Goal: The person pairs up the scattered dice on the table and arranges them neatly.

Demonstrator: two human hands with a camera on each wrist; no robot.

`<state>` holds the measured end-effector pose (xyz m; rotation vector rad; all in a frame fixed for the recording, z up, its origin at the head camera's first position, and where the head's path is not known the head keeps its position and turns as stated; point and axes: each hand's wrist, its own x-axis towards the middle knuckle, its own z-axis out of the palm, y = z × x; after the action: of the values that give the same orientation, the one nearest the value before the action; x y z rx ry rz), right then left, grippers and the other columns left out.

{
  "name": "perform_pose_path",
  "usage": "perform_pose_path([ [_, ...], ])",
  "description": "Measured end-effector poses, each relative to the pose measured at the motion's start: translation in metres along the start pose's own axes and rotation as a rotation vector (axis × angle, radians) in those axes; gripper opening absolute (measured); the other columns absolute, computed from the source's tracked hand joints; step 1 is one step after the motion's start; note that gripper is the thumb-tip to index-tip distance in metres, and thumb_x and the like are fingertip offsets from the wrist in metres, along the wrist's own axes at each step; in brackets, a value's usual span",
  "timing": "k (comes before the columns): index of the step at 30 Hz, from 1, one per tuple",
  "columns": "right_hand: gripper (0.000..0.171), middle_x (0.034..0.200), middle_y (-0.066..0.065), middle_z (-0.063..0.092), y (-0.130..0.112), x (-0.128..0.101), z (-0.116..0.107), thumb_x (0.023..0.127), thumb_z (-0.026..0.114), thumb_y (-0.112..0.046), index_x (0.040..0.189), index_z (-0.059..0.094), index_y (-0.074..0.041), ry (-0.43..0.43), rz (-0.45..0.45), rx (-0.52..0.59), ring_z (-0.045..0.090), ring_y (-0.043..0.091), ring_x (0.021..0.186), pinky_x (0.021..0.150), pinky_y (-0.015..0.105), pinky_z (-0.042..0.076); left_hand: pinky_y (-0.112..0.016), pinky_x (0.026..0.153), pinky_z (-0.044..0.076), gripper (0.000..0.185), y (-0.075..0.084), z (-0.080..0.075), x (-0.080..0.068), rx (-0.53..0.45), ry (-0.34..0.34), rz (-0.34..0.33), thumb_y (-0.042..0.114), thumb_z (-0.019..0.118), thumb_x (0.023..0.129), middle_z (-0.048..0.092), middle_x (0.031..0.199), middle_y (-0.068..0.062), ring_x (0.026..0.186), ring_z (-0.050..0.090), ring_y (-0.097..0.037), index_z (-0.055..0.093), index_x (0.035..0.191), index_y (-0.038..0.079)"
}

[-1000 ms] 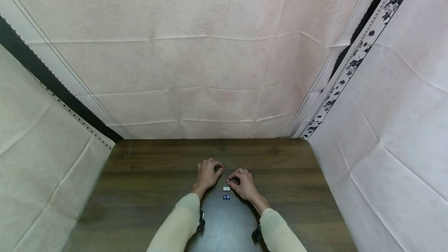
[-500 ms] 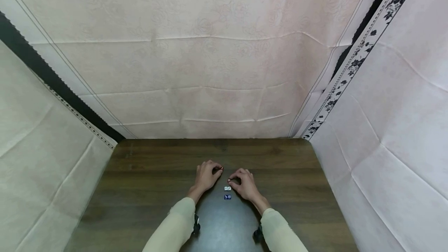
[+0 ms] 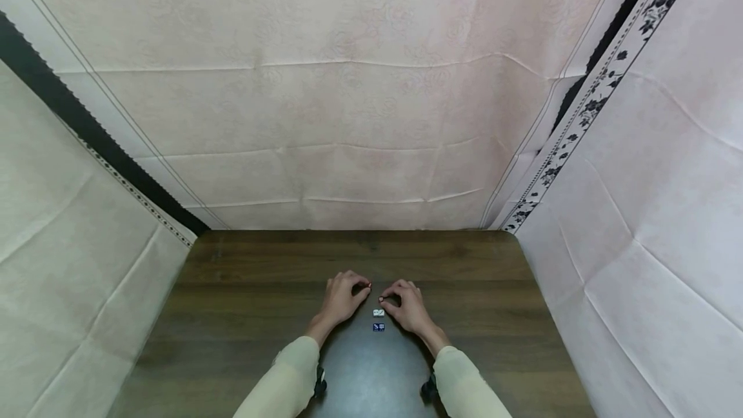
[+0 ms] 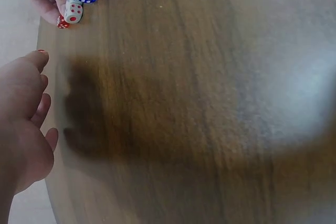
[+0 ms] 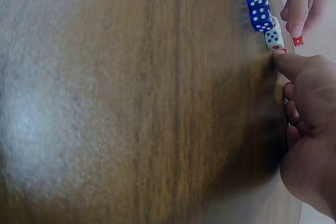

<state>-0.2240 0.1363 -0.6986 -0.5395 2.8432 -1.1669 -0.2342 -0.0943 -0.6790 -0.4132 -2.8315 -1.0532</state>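
Note:
Between thumb and forefinger, my left hand (image 3: 344, 295) pinches a red die (image 5: 298, 41), held a little beyond the dice on the table. My right hand (image 3: 405, 305) pinches another red die (image 4: 63, 22), which sits just past a pair of white dice (image 3: 378, 313). Those white dice stand side by side, and a pair of blue dice (image 3: 378, 327) lies nearer to me in line with them. In the left wrist view only a sliver of red shows at the left fingertips. The right thumb hides part of its die in the right wrist view.
The brown wood-grain table (image 3: 244, 269) has rounded far corners. Pale patterned cloth (image 3: 371, 115) hangs behind it, with more cloth at both sides. A dark wrist camera (image 3: 429, 389) is strapped at the right sleeve.
My left hand has come slightly nearer to me with its red die, and its forearm has swung a bit left. The right hand stays nearly still at its die.

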Motion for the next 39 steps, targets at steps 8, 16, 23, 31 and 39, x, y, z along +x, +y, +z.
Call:
perform_pose_path([
  [8,0.013,0.116,-0.001,0.073,0.001,0.0,0.001,0.103,0.086,-0.024,0.115,0.086,-0.018,0.01,-0.003,0.003,0.063,0.024,0.114,0.109,0.058,0.045,-0.057,0.101,0.048,0.012,0.001,0.002,-0.009,0.013,-0.024,0.024,0.024,0.083,0.106,0.08,0.117,-0.002,0.112,0.071,-0.027,0.087,0.116,0.02],
  [16,0.011,0.115,-0.001,0.073,0.001,0.0,0.001,0.103,0.086,-0.023,0.113,0.086,-0.02,0.019,-0.003,0.008,0.063,0.023,0.112,0.108,0.057,0.045,-0.053,0.1,0.047,0.011,0.001,0.004,-0.016,0.015,-0.03,0.035,0.025,0.083,0.105,0.08,0.115,-0.001,0.11,0.071,-0.025,0.087,0.115,0.021],
  [23,0.01,0.115,-0.001,0.073,0.0,0.0,0.001,0.103,0.086,-0.023,0.113,0.086,-0.019,0.023,-0.008,0.004,0.064,0.023,0.112,0.109,0.058,0.045,-0.054,0.101,0.044,0.011,0.002,0.006,-0.02,0.016,-0.039,0.033,0.022,0.084,0.105,0.081,0.116,-0.001,0.112,0.071,-0.026,0.087,0.115,0.02],
  [31,0.01,0.115,-0.001,0.073,0.0,0.002,0.001,0.103,0.086,-0.023,0.112,0.086,-0.018,0.022,-0.004,0.022,0.064,0.024,0.111,0.109,0.059,0.045,-0.056,0.098,0.043,0.013,0.009,0.007,-0.021,0.033,-0.039,0.037,0.021,0.084,0.104,0.081,0.117,-0.005,0.11,0.07,-0.028,0.087,0.116,0.016],
  [39,0.01,0.115,0.0,0.073,-0.001,0.002,0.002,0.104,0.085,-0.023,0.112,0.085,-0.018,0.022,-0.004,0.013,0.064,0.023,0.111,0.108,0.057,0.045,-0.053,0.098,0.043,0.014,0.007,0.012,-0.02,0.073,-0.048,0.054,0.025,0.085,0.104,0.08,0.116,-0.003,0.109,0.069,-0.026,0.088,0.116,0.019],
])
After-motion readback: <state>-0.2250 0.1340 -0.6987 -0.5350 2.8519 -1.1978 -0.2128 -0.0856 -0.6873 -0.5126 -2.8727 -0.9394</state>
